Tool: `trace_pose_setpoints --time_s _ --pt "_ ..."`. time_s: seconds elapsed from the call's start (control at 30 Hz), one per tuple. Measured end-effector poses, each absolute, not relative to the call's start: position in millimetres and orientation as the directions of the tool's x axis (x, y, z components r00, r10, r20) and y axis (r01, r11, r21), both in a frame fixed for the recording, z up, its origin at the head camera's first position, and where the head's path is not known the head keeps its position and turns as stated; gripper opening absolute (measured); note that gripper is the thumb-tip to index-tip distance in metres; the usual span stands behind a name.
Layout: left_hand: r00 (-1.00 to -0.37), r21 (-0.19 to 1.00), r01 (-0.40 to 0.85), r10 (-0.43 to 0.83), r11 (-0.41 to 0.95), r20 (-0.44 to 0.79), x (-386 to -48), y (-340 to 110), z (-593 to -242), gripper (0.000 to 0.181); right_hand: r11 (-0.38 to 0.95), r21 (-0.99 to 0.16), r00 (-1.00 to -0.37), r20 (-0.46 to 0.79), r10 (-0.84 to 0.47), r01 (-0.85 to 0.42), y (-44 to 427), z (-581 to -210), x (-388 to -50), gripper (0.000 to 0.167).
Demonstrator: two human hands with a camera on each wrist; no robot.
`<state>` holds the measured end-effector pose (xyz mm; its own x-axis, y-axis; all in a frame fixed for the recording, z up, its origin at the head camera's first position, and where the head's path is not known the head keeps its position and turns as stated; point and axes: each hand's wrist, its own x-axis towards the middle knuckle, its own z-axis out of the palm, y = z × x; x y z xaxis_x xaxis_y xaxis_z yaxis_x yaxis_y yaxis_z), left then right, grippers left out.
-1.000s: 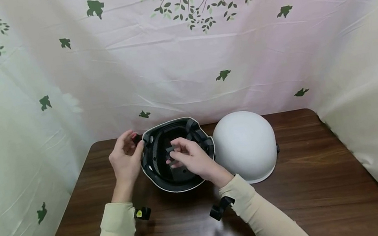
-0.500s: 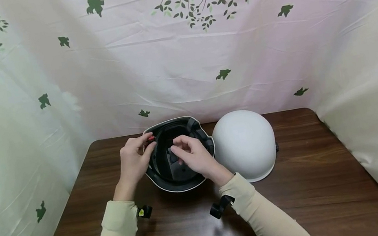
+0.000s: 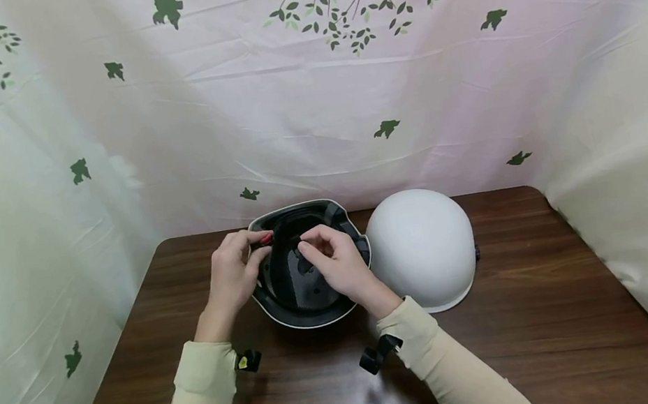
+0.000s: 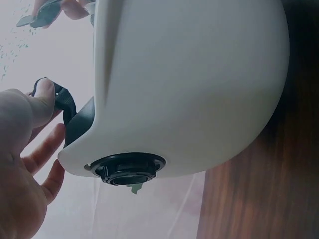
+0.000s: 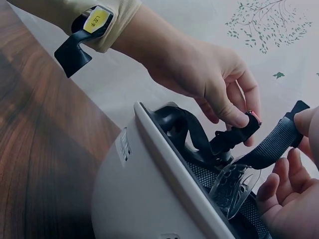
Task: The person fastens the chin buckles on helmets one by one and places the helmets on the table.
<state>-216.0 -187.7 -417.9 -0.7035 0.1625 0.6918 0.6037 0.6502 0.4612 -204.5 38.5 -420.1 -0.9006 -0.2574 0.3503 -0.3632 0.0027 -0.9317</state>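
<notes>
A white helmet (image 4: 189,84) lies upside down, its black lining (image 3: 313,292) facing up. Over its left side my left hand (image 3: 228,277) pinches a black chin-strap buckle with a red part (image 5: 244,132) between thumb and fingers. My right hand (image 3: 343,266), above the helmet's middle, pinches the black end of the other chin strap (image 5: 271,149). In the right wrist view the two strap ends are close but apart. A clear plastic piece (image 5: 232,189) hangs by the straps. The left wrist view shows a round black knob (image 4: 127,168) on the shell.
A second white helmet (image 3: 422,250) stands dome up, right beside the first. Both are on a dark brown wooden table (image 3: 540,323). A pale curtain (image 3: 310,112) with printed leaves encloses the table's back and sides. A camera is strapped at each wrist.
My left hand has moved right, over the helmet rim, bringing the red-marked buckle inward. My right hand's fingers have closed in a pinch on the strap end. The helmets stay almost in place.
</notes>
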Motion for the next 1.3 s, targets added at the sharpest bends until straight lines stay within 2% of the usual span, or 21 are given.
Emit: trace_pose_setpoints --time_s 0.17,0.57,0.83,1.3 --pt "-0.718 0.474 0.615 0.200 0.630 0.667 -220 -190 -417 0.029 0.016 -0.936 -0.909 0.337 -0.246 -0.352 38 -421 -209 0.018" --pt "-0.689 0.481 0.672 0.237 0.564 0.685 -232 -192 -422 0.037 -0.066 -0.942 -0.889 0.332 -0.316 -0.328 36 -417 -215 0.010" --pt "-0.679 0.472 0.687 0.254 0.553 0.689 -240 -195 -424 0.036 -0.008 -0.920 -0.874 0.374 -0.309 -0.391 33 -416 -220 0.010" --pt "-0.662 0.437 0.713 0.322 0.548 0.677 -245 -194 -423 0.037 0.181 -0.898 -0.902 0.353 -0.247 -0.401 31 -414 -222 0.041"
